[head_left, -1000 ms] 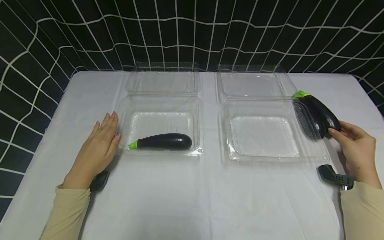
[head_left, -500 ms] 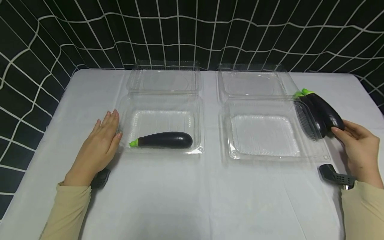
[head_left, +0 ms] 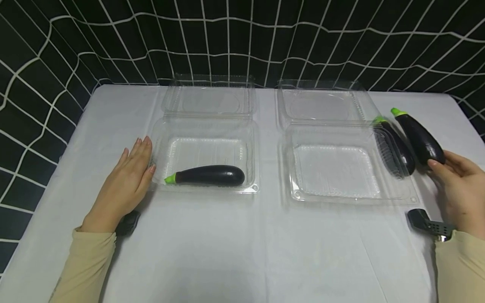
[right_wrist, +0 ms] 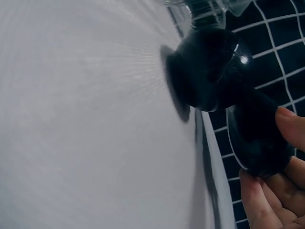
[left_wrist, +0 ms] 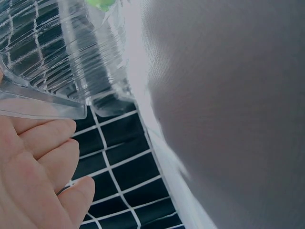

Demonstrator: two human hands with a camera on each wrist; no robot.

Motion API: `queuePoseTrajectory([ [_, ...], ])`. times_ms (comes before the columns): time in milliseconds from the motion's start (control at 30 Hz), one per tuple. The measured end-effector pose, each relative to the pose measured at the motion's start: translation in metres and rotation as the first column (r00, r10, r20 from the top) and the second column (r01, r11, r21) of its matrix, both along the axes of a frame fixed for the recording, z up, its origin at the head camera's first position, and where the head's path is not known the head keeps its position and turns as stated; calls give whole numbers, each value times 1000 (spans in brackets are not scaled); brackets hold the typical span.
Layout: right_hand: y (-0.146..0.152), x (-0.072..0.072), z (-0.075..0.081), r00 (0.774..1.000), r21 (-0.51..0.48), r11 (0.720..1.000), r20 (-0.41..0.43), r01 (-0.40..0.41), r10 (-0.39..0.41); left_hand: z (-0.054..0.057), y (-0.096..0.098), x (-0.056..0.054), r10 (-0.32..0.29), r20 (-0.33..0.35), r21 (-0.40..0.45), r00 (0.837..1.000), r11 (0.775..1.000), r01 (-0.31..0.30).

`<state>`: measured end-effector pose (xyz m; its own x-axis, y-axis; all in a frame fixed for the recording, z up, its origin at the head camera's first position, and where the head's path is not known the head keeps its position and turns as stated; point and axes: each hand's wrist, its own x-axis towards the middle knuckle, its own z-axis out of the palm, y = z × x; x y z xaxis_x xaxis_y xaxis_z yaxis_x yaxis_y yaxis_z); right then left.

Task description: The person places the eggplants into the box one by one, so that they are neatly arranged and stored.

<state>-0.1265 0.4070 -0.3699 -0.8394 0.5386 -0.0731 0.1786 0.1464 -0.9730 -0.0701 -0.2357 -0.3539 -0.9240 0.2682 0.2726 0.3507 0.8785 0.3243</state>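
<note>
The two hands are well apart, one at each side of the white table surface [head_left: 227,252]. The right hand [head_left: 467,191] pinches the blunt end of a dark eggplant [head_left: 419,136] between thumb and fingers; the green stem points away from the person. This eggplant is outside and to the right of the right clear container [head_left: 333,172]. The right wrist view shows its blunt end off the surface; whether the stem end touches the table cannot be told. A second eggplant [head_left: 402,147] lies just beside it, along the outside of the right container's wall, partly seen through the clear plastic. The left hand [head_left: 123,185] holds nothing, its fingers extended and close together at the left side of the left clear container [head_left: 204,153]; the left wrist view shows the fingers at the rim, though firm contact cannot be confirmed. A third eggplant [head_left: 210,175] lies inside the left container, along the near side, stem to the left. Both lids, left [head_left: 210,101] and right [head_left: 320,105], are folded back on the far side. Beige sleeves [head_left: 85,265] cover both forearms. A dark backdrop with a white grid [head_left: 257,38] stands behind the table.
</note>
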Motion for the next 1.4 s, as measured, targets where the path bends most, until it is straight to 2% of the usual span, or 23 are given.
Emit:
queuePoseTrajectory([
  [67, -1, 1, 3, 1000, 46, 999, 22, 4, -5, 0, 0, 0, 2, 2, 0, 1000, 1000, -2],
  [233, 1, 0, 7, 1000, 53, 998, 7, 28, -28, 0, 0, 1, 3, 4, -1, 1000, 1000, -3],
  [367, 18, -7, -4, 994, -25, 999, -98, 42, -45, 0, 1, 0, 2, 4, 5, 1000, 1000, -2],
  [467, 35, -15, -18, 978, -86, 996, -206, 24, -41, -1, 1, 0, 1, 5, 9, 1000, 1000, -1],
  [567, 48, -23, -29, 959, -119, 993, -281, 2, -35, -1, 1, 0, 1, 5, 11, 1000, 1000, -1],
  [700, 54, -28, -34, 942, -147, 989, -332, -9, -41, -1, 1, 0, 3, 4, 9, 1000, 1000, -3],
  [967, 55, -29, -34, 910, -159, 986, -415, -58, -13, -1, 0, 0, 6, 8, 3, 1000, 1000, -6],
  [1300, 62, -33, -37, 880, -25, 994, -467, -105, 81, -1, -1, 0, 4, 7, -1, 1000, 1000, -4],
  [1400, 64, -34, -37, 883, 28, 994, -457, -104, 105, -1, -1, 0, 3, 4, -1, 1000, 1000, -3],
])
